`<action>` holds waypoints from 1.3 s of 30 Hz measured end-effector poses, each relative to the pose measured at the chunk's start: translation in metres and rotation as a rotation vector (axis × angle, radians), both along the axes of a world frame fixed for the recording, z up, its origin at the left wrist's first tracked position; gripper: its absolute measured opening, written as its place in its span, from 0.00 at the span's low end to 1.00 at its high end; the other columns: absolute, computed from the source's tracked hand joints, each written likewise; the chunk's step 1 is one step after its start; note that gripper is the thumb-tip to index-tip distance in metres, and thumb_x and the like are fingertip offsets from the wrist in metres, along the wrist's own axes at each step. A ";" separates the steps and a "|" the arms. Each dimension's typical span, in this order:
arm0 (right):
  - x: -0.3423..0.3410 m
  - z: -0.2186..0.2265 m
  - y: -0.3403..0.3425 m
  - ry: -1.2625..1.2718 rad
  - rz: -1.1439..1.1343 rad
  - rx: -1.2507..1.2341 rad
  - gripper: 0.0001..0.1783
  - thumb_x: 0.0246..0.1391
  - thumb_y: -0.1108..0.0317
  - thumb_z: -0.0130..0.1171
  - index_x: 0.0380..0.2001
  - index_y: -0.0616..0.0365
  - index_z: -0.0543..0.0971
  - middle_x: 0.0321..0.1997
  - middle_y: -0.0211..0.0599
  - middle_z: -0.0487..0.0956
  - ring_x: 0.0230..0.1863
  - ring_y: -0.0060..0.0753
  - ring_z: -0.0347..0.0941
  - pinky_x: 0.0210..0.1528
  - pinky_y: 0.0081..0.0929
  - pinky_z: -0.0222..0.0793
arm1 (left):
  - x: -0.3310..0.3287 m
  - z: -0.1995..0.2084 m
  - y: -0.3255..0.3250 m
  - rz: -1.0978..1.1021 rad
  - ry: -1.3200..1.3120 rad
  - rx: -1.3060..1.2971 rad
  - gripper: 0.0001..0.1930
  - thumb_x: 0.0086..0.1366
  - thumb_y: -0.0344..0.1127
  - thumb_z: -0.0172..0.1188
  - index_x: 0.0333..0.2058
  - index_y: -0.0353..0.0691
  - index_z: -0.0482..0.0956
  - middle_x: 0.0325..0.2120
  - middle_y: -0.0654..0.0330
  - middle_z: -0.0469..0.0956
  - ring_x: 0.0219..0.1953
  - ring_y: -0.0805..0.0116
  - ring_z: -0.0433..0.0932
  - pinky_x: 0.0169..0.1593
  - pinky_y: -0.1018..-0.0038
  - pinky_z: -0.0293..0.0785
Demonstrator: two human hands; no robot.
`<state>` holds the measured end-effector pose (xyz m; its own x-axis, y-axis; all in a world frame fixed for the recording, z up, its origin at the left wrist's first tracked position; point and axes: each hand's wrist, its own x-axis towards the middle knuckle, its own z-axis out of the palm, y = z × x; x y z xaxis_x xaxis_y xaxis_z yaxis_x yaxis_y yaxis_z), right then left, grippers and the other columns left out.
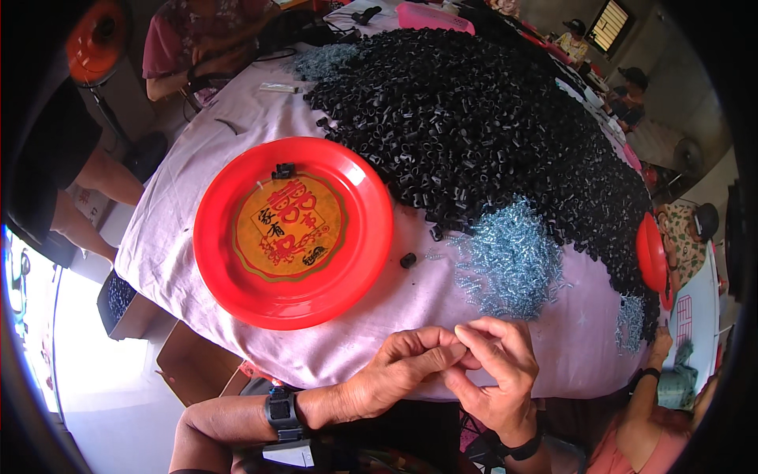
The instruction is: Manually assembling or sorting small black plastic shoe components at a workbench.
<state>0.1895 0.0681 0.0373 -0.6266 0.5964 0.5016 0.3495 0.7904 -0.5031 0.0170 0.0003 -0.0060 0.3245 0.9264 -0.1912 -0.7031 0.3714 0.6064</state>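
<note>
Close to the table's front edge, my left hand (410, 359) and my right hand (499, 371) meet with fingertips pinched together. Whatever lies between the fingers is too small or hidden to make out. Just beyond them spreads a heap of small, shiny blue-silver pieces like screws (509, 261). A red round plate (215, 229) with a printed yellow centre sits to the left. On it are a small black part (283, 170) near the far side and another dark piece (314, 255) lower down. One loose black part (407, 260) lies on the cloth beside the plate.
A large mound of black parts (466, 118) covers the table's far side on a pale pink cloth (347, 363). Another red plate (651, 251) is at the right edge. A cardboard box (193, 359) stands below left. Other people sit around the table; a co-worker's arm (651, 371) is at right.
</note>
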 end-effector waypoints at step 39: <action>0.007 -0.006 0.015 -0.053 0.187 -0.091 0.29 0.42 0.75 0.76 0.52 0.63 0.82 0.43 0.40 0.82 0.34 0.38 0.78 0.40 0.36 0.75 | -0.011 -0.005 -0.005 -0.043 0.195 0.101 0.17 0.78 0.37 0.57 0.58 0.35 0.81 0.47 0.64 0.84 0.52 0.81 0.76 0.59 0.77 0.73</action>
<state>0.1960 0.0826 0.0313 -0.7544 0.5088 0.4147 0.2291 0.7961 -0.5601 0.0059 -0.0044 -0.0111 0.3299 0.9303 -0.1606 -0.5540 0.3285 0.7650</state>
